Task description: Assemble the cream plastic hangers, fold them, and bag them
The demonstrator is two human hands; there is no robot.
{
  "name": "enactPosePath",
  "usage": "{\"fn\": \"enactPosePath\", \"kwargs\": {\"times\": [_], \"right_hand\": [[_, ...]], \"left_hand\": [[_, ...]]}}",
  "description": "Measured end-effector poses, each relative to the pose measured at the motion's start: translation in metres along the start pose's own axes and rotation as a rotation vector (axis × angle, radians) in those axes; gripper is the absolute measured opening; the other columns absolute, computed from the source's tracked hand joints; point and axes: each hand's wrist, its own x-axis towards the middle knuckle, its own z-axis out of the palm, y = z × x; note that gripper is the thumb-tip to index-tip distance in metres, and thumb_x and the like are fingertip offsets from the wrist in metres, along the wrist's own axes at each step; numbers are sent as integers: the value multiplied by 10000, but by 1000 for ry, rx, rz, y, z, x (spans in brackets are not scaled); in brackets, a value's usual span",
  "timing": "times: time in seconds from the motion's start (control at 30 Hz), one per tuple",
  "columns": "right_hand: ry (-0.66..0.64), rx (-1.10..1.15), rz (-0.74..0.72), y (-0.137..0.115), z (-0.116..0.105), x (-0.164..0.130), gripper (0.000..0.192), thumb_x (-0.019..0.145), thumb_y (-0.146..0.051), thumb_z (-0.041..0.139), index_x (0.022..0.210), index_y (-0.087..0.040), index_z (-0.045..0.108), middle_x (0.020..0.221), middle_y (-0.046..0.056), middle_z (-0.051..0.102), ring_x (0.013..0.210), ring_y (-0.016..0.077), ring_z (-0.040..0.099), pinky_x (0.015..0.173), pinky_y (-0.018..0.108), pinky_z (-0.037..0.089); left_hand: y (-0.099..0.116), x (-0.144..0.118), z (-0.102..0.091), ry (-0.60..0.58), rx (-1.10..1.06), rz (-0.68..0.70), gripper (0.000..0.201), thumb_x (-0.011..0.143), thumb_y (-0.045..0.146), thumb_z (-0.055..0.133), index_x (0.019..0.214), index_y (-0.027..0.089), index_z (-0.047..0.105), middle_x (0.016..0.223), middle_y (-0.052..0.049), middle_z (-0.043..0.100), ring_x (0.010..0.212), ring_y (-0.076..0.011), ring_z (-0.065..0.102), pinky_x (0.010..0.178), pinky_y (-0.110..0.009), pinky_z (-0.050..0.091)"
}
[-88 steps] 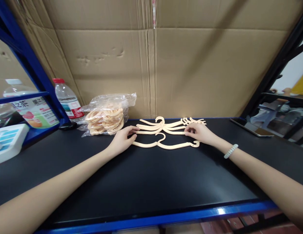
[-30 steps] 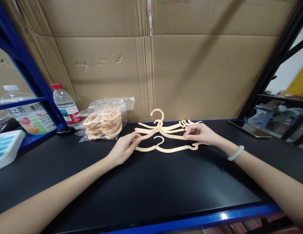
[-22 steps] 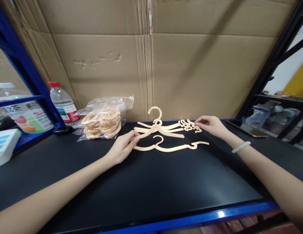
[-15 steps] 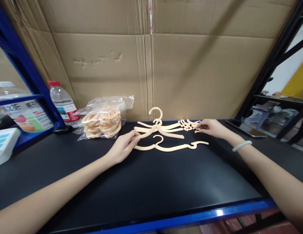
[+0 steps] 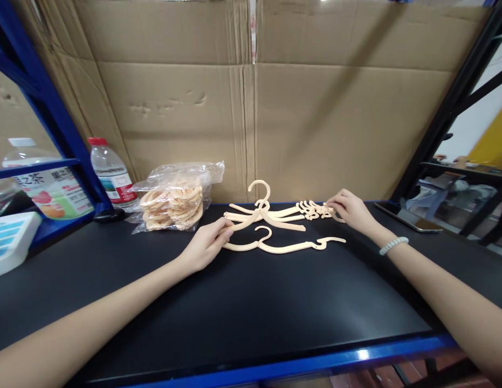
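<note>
— Since half a second back, what has moved in the head view?

— Little: the right hand [image 5: 350, 210] has drawn in slightly at the right end of the pile of cream plastic hangers [image 5: 270, 213], its fingers now curled and pinching the small hooked tips there. Three seconds ago both hands lay flat at the ends of that pile.

— And the left hand [image 5: 204, 245]?

— It stays at the pile's left end, fingers partly curled, thumb and forefinger closed on the thin tip of one raised hanger, whose hook stands up above the others.

— Where does the rest lie?

— One single cream hanger [image 5: 283, 245] lies flat on the black desk [image 5: 251, 302], just in front of the pile, apart from both hands. A clear plastic bag of more cream hangers [image 5: 176, 196] sits to the left, near the brown cardboard wall [image 5: 251, 108]. Beside that stands a red-capped water bottle [image 5: 111, 172]. A dark phone [image 5: 410, 215] rests at the far right.
</note>
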Motion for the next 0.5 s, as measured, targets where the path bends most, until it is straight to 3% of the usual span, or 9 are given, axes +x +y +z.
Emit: {"fn": "enactPosePath", "kwargs": {"times": [0.1,0.2,0.33,0.5], "right_hand": [[176,99,133,-16,-7,2,294,864,-430,515,779,-192,667,609,1,463,539,151,438,541,289,359],[196,404,310,-37,-11,2,314,819,-495,585,834,-191,665,506,-41,434,447,111,362,458,257,290],[44,831,461,-64,-10,0,334,720,-480,712,835,-169,678,601,9,615,453,92,453,461,242,385],[-156,1096,633,-76,0,-5,329,656,-423,782,800,-139,702,812,76,701,549,84,545,564,238,506]], "left_hand": [[0,0,0,3,-13,-4,222,947,350,392,883,175,512,657,48,434,577,-107,388,559,-222,321],[-1,-1,0,7,-38,-8,211,946,343,393,887,176,506,654,48,434,573,-107,388,554,-221,325],[-1,-2,0,5,-63,-16,188,941,320,398,884,175,503,664,44,442,574,-106,390,554,-221,332],[-1,-1,0,5,-77,-26,178,936,307,399,885,175,507,678,39,456,577,-107,398,551,-220,339]]}}
